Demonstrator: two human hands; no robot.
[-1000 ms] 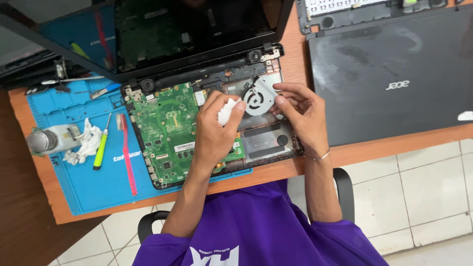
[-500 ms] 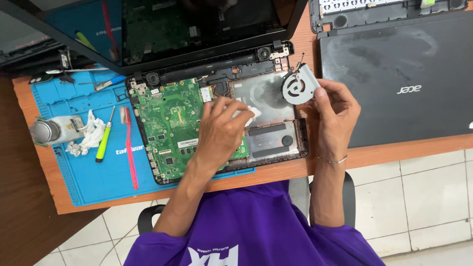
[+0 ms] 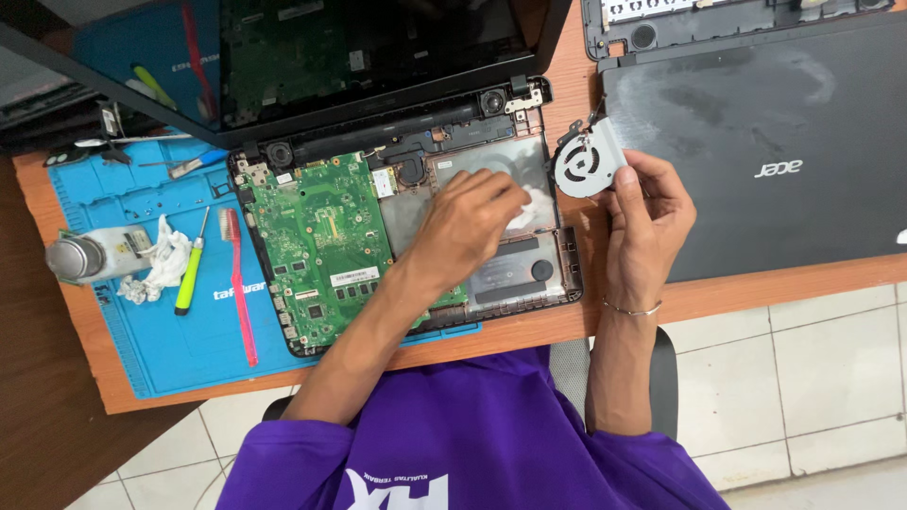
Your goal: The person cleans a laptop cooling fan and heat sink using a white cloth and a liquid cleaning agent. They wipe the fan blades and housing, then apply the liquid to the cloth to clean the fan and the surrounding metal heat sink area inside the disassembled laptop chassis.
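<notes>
Opened laptop (image 3: 406, 217) is sitting mid-desk (image 3: 529, 331), its base near the desk's front edge, screen (image 3: 359, 47) leaning toward the back edge. Circuit board (image 3: 321, 246) is lying in the base's left half. Left hand (image 3: 468, 222) is resting inside the base's right half, pressing a tissue (image 3: 534, 203) there. Right hand (image 3: 647, 222) is hovering just right of the base, holding a fan (image 3: 586, 162) by the base's back right corner. A second laptop (image 3: 765, 142) is lying closed at the desk's right side. A mat (image 3: 161, 321) is covering the desk's left part, partly under the base; on it, screwdriver (image 3: 192, 269) and toothbrush (image 3: 238, 283) are lying side by side, a bottle (image 3: 90, 257) and crumpled rag (image 3: 161, 264) sitting further left.
</notes>
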